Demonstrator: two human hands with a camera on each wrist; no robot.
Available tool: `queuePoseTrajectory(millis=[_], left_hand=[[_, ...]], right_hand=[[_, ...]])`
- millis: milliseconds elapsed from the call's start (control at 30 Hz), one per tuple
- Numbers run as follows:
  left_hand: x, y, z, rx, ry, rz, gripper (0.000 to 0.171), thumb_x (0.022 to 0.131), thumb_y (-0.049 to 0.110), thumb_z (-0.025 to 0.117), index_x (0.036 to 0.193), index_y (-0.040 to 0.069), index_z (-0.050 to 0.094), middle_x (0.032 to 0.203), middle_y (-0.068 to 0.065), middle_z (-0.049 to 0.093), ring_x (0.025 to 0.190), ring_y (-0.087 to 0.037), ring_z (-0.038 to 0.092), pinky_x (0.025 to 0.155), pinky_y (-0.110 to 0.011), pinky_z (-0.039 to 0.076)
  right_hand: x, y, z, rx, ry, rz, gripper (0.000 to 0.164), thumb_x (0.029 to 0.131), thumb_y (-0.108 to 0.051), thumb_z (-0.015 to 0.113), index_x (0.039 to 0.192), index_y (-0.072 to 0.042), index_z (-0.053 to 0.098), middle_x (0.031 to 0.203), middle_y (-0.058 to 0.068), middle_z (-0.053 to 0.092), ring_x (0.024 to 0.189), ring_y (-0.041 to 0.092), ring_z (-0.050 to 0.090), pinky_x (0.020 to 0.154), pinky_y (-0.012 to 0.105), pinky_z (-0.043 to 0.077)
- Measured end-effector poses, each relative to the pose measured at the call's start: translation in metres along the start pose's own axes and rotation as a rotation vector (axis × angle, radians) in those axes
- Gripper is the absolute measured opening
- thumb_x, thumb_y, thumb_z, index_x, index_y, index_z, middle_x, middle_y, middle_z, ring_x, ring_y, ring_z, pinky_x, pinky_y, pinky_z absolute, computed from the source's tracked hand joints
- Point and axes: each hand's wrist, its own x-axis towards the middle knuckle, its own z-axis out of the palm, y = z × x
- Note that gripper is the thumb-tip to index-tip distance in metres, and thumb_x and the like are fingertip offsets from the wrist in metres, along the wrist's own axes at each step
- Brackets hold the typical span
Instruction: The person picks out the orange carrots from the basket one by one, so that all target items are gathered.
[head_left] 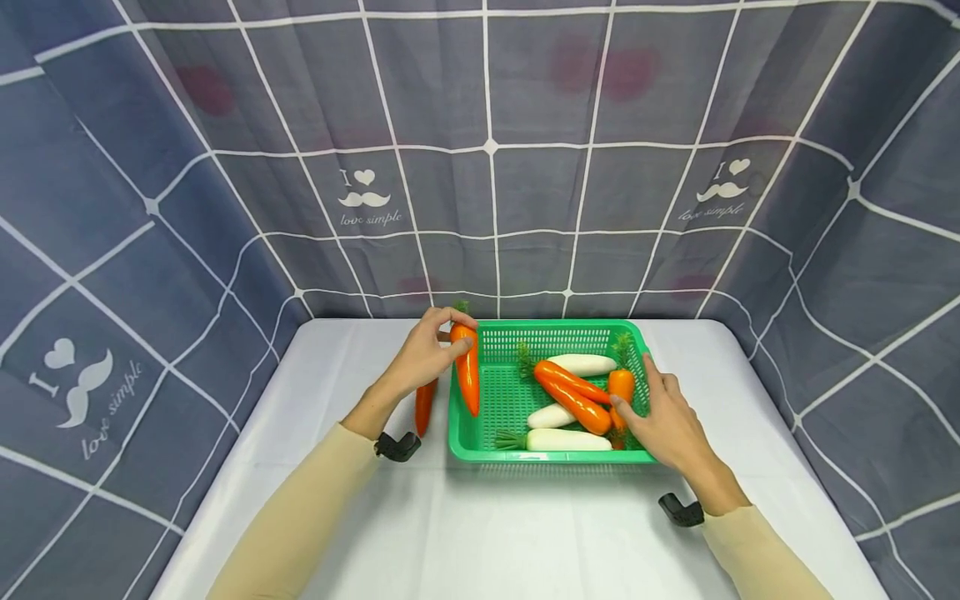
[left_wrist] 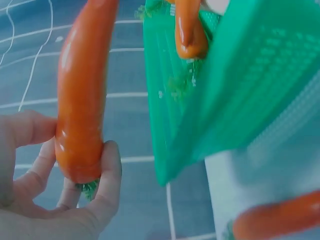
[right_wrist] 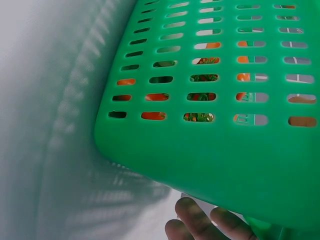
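Observation:
My left hand [head_left: 425, 348] pinches an orange carrot [head_left: 467, 371] near its leafy end, the tip pointing down over the left rim of a green basket [head_left: 547, 457]. In the left wrist view, thumb and fingers close around the thick end of that carrot [left_wrist: 82, 100]. At the basket's right side, my right hand [head_left: 670, 421] holds the rim, thumb toward the inside and fingers outside. The right wrist view shows its fingertips [right_wrist: 192, 215] by the edge of the basket wall [right_wrist: 200, 155]. A second carrot [head_left: 424, 407] lies on the table, left of the basket.
Several carrots [head_left: 577, 402] and white radishes [head_left: 568, 440] lie in the right part of the basket, some with green tops. The basket stands on a white table [head_left: 525, 533]. A grey checked cloth [head_left: 540, 208] hangs behind and at both sides.

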Motion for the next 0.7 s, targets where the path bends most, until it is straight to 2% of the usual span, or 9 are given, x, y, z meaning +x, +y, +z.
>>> queuePoseTrajectory(millis=[167,400,600,700], left_hand=[[-0.01,-0.009,-0.02,0.008,0.04,-0.015,0.033,0.11,0.011,0.077,0.143,0.015,0.077,0.153,-0.019,0.06,0.132,-0.05,0.074,0.101,-0.051,0.068],[-0.021,-0.035,-0.041,-0.017,0.124,-0.073,0.045,0.108,0.007,0.081,0.152,0.012,0.071,0.162,-0.021,0.055,0.135,-0.052,0.075,0.097,-0.042,0.072],[-0.029,-0.063,-0.05,0.035,0.17,-0.161,0.058,0.108,0.013,0.082,0.162,0.01,0.061,0.168,-0.02,0.055,0.139,-0.052,0.074,0.108,-0.053,0.069],[-0.033,-0.074,-0.054,0.043,0.181,-0.194,0.062,0.108,0.015,0.082,0.165,0.009,0.058,0.17,-0.022,0.055,0.138,-0.052,0.073,0.11,-0.055,0.068]], right_hand=[[0.0,-0.001,-0.001,0.0,0.0,-0.001,0.11,0.116,-0.065,0.061,0.187,-0.005,0.002,0.164,0.045,0.043,0.116,0.06,0.072,0.089,0.073,0.064],[0.0,-0.002,-0.002,-0.007,-0.001,-0.002,0.111,0.116,-0.065,0.061,0.187,-0.005,0.002,0.164,0.045,0.043,0.114,0.06,0.073,0.089,0.073,0.063],[-0.001,-0.002,-0.001,-0.017,-0.008,0.002,0.111,0.116,-0.065,0.061,0.187,-0.006,0.0,0.165,0.046,0.043,0.117,0.062,0.072,0.091,0.076,0.063],[0.0,-0.002,-0.001,-0.018,-0.009,0.0,0.111,0.116,-0.066,0.061,0.188,-0.006,0.0,0.165,0.046,0.042,0.118,0.063,0.072,0.091,0.076,0.063]])
